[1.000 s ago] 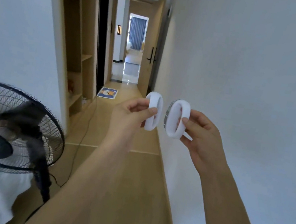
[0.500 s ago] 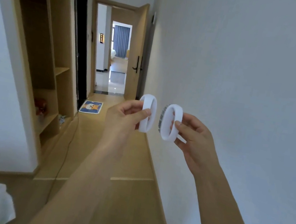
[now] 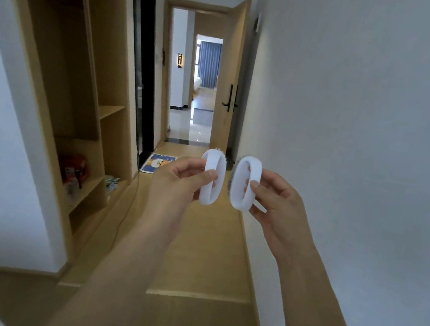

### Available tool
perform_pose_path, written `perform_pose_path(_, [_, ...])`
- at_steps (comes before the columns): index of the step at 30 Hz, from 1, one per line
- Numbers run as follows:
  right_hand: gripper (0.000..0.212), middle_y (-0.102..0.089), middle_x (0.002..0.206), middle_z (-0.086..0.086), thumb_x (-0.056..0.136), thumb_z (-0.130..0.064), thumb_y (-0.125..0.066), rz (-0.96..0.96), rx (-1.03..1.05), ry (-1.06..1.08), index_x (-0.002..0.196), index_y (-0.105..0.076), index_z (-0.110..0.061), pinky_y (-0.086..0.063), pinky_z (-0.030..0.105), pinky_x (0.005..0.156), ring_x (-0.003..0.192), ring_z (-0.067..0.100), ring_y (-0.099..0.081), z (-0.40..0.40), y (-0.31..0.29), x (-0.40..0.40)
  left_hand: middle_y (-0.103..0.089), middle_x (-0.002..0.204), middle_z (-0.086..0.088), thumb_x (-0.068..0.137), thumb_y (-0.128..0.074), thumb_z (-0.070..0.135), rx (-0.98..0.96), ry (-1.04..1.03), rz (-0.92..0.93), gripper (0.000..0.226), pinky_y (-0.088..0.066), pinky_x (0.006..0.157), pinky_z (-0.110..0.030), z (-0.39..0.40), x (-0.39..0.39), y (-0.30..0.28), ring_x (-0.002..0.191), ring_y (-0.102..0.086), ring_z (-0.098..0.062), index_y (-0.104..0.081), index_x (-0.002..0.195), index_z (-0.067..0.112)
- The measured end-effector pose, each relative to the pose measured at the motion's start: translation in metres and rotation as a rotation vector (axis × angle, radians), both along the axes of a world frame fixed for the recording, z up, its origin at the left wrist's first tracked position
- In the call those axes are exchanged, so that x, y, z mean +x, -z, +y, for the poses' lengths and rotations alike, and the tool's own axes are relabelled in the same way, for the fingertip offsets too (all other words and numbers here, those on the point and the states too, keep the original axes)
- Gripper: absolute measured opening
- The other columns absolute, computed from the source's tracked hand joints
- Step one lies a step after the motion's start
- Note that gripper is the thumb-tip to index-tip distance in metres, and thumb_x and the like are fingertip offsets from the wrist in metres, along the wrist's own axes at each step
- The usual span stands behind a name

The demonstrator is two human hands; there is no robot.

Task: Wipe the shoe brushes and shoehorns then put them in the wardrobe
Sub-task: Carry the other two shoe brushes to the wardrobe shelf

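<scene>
Two white oval shoe brushes are held upright in mid-air over a wooden hallway floor (image 3: 201,259), the left brush (image 3: 212,180) and the right brush (image 3: 244,185) just beside each other but apart, grey bristles showing along their far edges. The left hand (image 3: 179,182) pinches its brush with fingers (image 3: 210,175) clamped on the near rim; the right hand (image 3: 276,203) grips the other the same way. Over the past second the view has swung left and forward: a standing fan once in the near left has dropped out of sight, and the open wooden wardrobe (image 3: 84,91) on the left now fills more of the scene, a red package (image 3: 73,168) on a low shelf. That suggests the brushes are being carried to the wardrobe for stowing. An open door (image 3: 228,80) stands at the far end.
</scene>
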State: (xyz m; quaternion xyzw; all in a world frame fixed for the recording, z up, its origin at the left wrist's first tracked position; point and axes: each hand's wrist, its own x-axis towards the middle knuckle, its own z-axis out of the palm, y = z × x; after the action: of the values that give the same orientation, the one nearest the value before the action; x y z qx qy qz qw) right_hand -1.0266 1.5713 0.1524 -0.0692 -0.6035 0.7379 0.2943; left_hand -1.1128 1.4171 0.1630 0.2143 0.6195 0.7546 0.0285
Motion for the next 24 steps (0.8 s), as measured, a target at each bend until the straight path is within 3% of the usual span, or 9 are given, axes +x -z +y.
perform_pose_path(4, [0.029,-0.071,0.116,0.008,0.093,-0.010,-0.065,-0.013,0.010,-0.087,0.121,-0.069,-0.015,-0.057,0.036,0.084,0.112,0.026,-0.067,0.060,-0.006,-0.085,-0.073,0.087,0.016,0.083,-0.074,0.018,0.004,-0.091,0.020,0.017,-0.053,0.058,-0.014,0.056,-0.071,-0.013,0.078,-0.069,0.001,-0.074,0.097,0.027])
perform_pose_path(12, [0.030,-0.070,0.119,0.010,0.092,-0.008,-0.065,-0.023,-0.009,-0.208,0.121,-0.068,-0.013,-0.057,0.044,0.093,0.115,0.027,-0.065,0.155,-0.019,-0.235,-0.073,0.091,0.012,0.082,-0.076,0.021,0.003,-0.215,0.002,0.017,-0.058,0.075,-0.032,0.144,-0.198,-0.026,0.083,-0.070,-0.004,-0.074,0.098,0.027])
perform_pose_path(17, [0.030,-0.071,0.117,0.008,0.091,-0.009,-0.066,-0.037,-0.001,-0.223,0.120,-0.069,-0.014,-0.058,0.039,0.087,0.112,0.025,-0.067,0.192,-0.011,-0.325,-0.073,0.100,0.002,0.082,-0.074,0.021,-0.004,-0.257,-0.028,0.020,-0.058,0.082,-0.039,0.177,-0.281,-0.015,0.096,-0.069,-0.018,-0.073,0.102,0.025])
perform_pose_path(24, [0.034,-0.071,0.119,0.006,0.091,-0.011,-0.067,-0.045,0.062,-0.183,0.124,-0.068,-0.017,-0.057,0.041,0.092,0.113,0.023,-0.066,0.232,-0.001,-0.479,-0.072,0.103,-0.001,0.082,-0.075,0.019,0.065,-0.282,-0.064,0.021,-0.060,0.077,-0.033,0.216,-0.435,0.003,0.097,-0.069,-0.018,-0.072,0.101,0.027])
